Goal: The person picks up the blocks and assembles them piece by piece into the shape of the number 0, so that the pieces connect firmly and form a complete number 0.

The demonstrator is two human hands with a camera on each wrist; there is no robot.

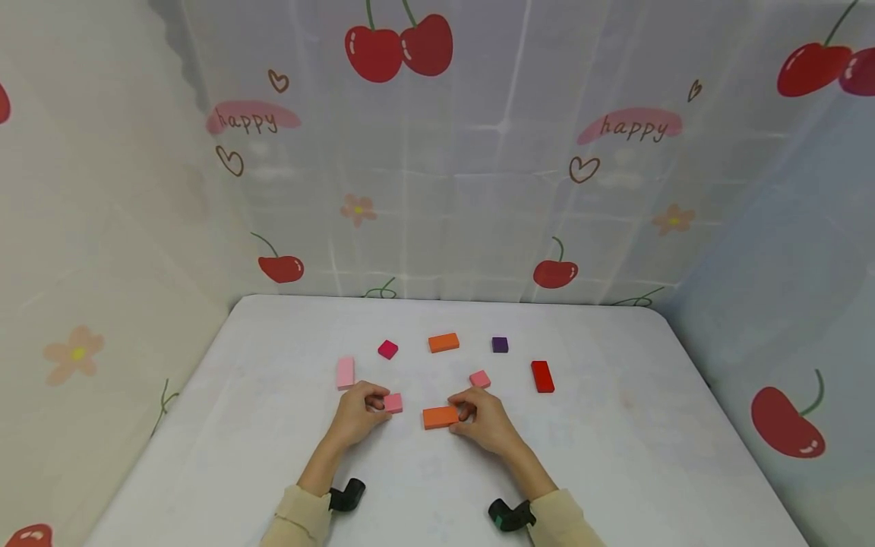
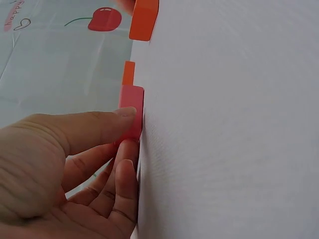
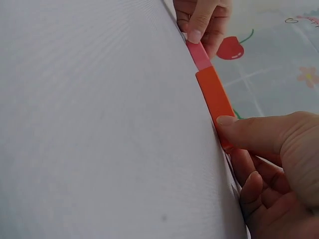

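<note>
Near the middle of the white table, my left hand [image 1: 358,414] pinches a small pink block [image 1: 393,403] between thumb and fingers. In the left wrist view the thumb lies on the near face of that pink block [image 2: 132,99]. To its right, my right hand [image 1: 487,419] grips the right end of an orange rectangular block [image 1: 439,417]. The right wrist view shows the thumb on this orange block [image 3: 214,94]. A gap separates the two held blocks in the head view. Just beyond the right fingers lies another small pink block [image 1: 481,378].
Behind the hands, a light pink block [image 1: 345,373], a crimson block [image 1: 387,349], an orange block [image 1: 443,343], a purple block [image 1: 500,345] and a red block [image 1: 543,377] form a loose arc on the table [image 1: 615,456]. A cherry-print curtain [image 1: 465,190] hangs behind.
</note>
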